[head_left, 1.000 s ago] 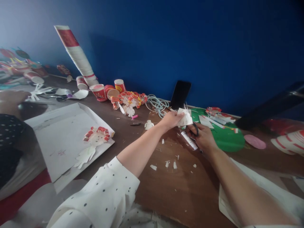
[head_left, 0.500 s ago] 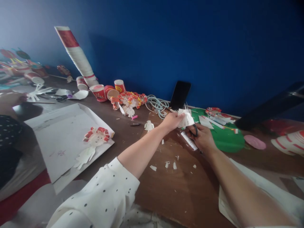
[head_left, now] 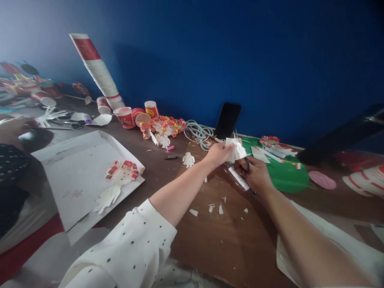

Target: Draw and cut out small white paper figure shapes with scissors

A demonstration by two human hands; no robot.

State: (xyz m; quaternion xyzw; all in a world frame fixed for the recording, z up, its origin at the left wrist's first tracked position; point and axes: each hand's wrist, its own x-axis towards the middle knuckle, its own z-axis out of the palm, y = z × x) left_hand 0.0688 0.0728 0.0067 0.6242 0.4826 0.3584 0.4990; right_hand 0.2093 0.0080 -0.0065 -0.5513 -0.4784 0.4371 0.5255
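Observation:
Pinched in my left hand is a small piece of white paper, held above the brown table. My right hand grips a pair of scissors by the dark handles; the blade tips show just past the paper's upper edge, and the rest of the blades is hidden by it. A white glue stick lies below the hands. To the left of my left forearm rests a white paper doll cutout. Several paper scraps are scattered on the table nearer me.
A dark phone leans on the blue wall beside a coiled pale cable. Red paper cups and a tall cup stack stand left. A green sheet lies right. At far left is another person's hand.
My hands, the paper and the scissors stay almost in place, with the paper tilted very slightly. The other person's hand at far left has shifted a little.

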